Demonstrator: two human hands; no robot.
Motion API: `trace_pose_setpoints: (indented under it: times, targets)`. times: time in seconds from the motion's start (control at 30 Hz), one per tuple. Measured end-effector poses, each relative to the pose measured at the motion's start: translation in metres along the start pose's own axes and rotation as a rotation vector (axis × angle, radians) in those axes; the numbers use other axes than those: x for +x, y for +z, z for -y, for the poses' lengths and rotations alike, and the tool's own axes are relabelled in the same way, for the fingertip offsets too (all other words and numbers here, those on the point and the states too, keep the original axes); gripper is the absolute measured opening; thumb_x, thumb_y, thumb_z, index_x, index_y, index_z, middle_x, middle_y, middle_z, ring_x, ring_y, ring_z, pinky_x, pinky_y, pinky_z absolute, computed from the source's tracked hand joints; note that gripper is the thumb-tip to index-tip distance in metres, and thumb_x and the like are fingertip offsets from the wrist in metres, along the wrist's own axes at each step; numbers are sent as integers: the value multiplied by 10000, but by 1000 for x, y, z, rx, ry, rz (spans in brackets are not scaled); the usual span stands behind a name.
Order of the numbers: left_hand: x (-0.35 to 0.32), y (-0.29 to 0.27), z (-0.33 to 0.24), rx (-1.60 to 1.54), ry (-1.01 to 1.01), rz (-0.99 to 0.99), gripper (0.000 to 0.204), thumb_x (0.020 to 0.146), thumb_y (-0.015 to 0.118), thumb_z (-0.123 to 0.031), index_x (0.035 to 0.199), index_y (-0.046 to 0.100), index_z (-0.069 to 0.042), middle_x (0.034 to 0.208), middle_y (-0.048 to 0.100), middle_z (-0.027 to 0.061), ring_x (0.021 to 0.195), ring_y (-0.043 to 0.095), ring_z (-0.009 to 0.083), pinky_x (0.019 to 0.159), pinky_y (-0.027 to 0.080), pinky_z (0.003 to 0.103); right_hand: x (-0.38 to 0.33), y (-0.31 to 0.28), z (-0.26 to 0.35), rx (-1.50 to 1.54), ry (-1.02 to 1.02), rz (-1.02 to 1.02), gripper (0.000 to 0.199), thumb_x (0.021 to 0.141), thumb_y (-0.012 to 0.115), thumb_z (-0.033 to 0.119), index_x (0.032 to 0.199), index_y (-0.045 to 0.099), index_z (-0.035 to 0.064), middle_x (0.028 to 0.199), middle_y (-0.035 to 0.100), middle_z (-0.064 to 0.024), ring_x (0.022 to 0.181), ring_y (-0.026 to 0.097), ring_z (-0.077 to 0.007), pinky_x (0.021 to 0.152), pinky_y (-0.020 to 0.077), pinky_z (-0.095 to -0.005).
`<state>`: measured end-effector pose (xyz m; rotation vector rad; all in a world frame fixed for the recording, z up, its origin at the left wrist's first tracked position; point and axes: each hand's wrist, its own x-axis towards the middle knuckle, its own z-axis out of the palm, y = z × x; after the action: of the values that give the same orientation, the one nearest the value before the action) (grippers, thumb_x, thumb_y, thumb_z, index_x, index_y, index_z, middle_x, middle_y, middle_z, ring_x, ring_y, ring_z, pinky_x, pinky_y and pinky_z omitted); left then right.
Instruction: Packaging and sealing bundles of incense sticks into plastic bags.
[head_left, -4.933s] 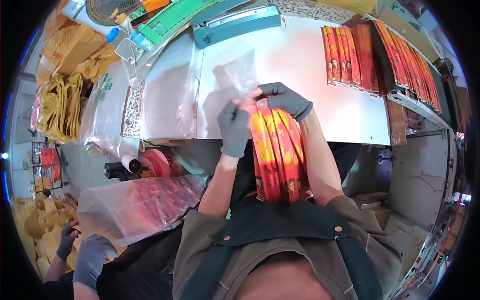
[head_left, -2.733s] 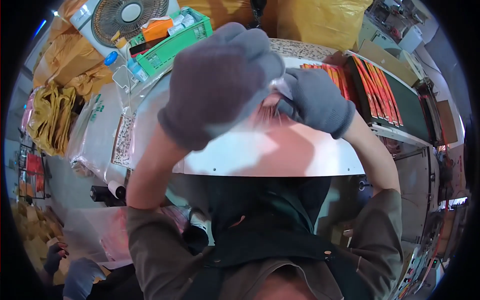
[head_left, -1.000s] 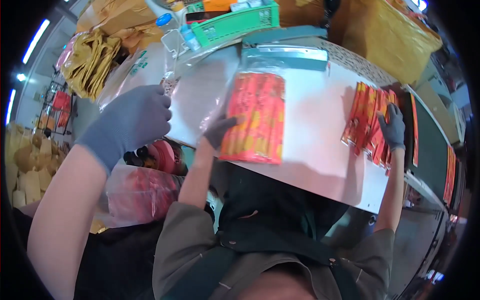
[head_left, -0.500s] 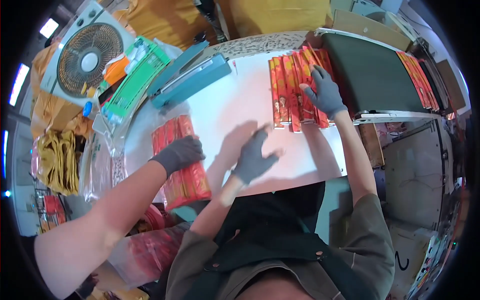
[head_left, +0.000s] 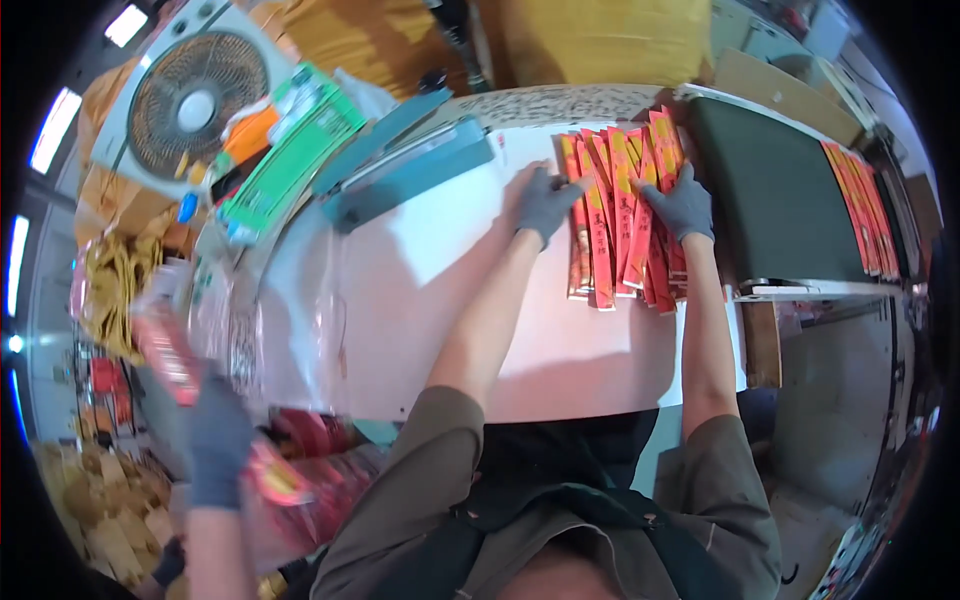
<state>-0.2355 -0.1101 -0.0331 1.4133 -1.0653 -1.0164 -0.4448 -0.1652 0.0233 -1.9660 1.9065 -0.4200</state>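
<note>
Red slim packets (head_left: 622, 210) are lying on the worktop (head_left: 420, 340) between left hand (head_left: 545, 207) and right hand (head_left: 686, 207), long axes running front to back — both hands bordering the row, equally near, thumbs standing wide

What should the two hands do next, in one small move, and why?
Probably press inward: the grey-gloved left hand and grey-gloved right hand are at opposite sides of the long, slim red-and-yellow packets, whose lower ends are uneven, with some slanted, so squaring them seems sensible.
</note>
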Motion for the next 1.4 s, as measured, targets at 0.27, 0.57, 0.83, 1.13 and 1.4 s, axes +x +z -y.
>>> trace_pose_setpoints:
  times: [0.27,0.57,0.83,1.13,1.4]
  targets:
    - [-161,-24,-35,-417,-157,228,607,771,728,-300,1241,481,-4,1146,581,97,1032,560,170,902,457,324,-143,54,-3,943,-291,389,713,839,661,253,1377,271,-3,1226,526,-152,1090,527,-193,927,436,-327]
    - [-306,-63,-37,-304,-253,484,609,748,745,-247,1226,453,-6,1111,579,95,1034,543,160,900,457,320,-303,44,-4,1001,-332,714,1116,679,805,368,1416,48,10,1228,486,-140,1119,497,-214,966,404,-358]
    - [-242,-104,-69,13,71,342,876,595,863,-134,1313,370,-36,1244,518,103,1115,510,168,936,435,341,-233,-4,67,966,-564,787,1222,598,866,205,1439,-7,47,1255,475,-155,1140,498,-215,926,434,-356]
    - [-255,-96,-104,-443,204,219,1073,578,868,-175,1415,221,3,1235,536,115,1119,524,170,969,396,317,-243,-47,124,1179,-1031,135,1233,552,885,252,1454,77,21,1243,452,-165,1110,497,-247,963,391,-346]
    - [-287,-93,-76,-501,-80,458,666,727,739,-227,1257,404,-1,1084,562,72,1003,556,182,876,454,310,-244,-17,109,1057,-559,1046,476,739,701,111,1175,577,-32,1119,600,-126,1028,568,-181,913,423,-291]
